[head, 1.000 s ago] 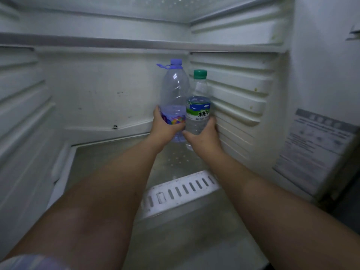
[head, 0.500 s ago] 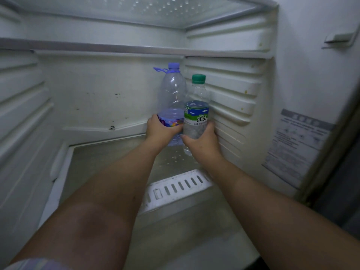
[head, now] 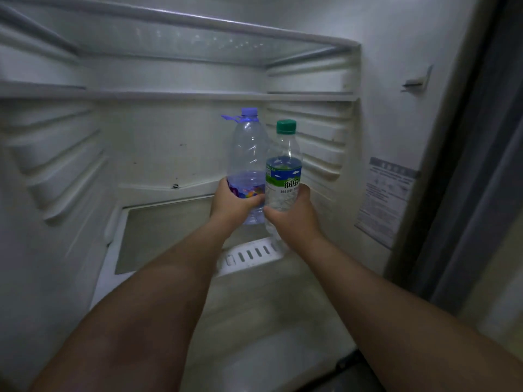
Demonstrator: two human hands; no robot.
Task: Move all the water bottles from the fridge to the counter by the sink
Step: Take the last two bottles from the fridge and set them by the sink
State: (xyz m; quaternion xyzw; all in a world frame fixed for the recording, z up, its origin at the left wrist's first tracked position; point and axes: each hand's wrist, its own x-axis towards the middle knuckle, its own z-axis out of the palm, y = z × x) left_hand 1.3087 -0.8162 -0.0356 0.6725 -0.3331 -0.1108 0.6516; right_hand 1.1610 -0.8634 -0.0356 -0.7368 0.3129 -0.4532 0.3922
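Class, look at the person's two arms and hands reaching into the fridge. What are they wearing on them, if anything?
Both forearms are bare from near the elbow to the wrist, with no sleeve showing. The left hand and right hand wear no gloves. No watch, bracelet or ring shows on the parts in view.

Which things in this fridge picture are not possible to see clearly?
- Head view: the sticker text is too small and blurred.
- Base of the green-capped bottle: hidden by the right hand.
- Lower label of the purple-capped bottle: covered by the left hand.
- Counter and sink: outside the frame.
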